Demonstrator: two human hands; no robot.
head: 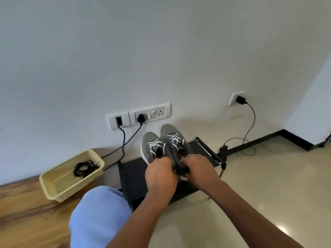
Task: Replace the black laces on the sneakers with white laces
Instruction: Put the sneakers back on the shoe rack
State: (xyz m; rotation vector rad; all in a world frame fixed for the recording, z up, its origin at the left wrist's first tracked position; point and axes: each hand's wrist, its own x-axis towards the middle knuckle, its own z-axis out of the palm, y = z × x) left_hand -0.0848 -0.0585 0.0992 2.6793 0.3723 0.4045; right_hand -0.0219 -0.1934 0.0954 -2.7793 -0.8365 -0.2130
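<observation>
nearest the camera, a knee in light blue cloth (100,217) fills the lower left, and two bare forearms reach forward from the bottom edge. the left hand (160,174) has its fingers curled down over the heel end of the left sneaker (152,147), gripping it at the collar. the right hand (200,169) is likewise curled round the heel of the right sneaker (174,142), thumb underneath at the sole. the two hands sit close together, nearly touching. both grey sneakers are held side by side, touching, toes pointing up and away toward the wall, above a low black stand (136,178) with a metal frame. white laces (174,138) are threaded across both shoes; their loose ends hang by the openings, and whether they are tied cannot be told. to the left, on the wooden floor (26,212), sits a cream plastic basket (53,185) with the black laces (84,168) coiled in its far corner, well apart from the shoes. beyond, a white switch panel (139,115) on the wall carries two black plugs whose cables run down behind the stand. farther right, a second wall socket (236,98) holds a black charger (240,100) with a thin cable looping to the pale tiled floor.
</observation>
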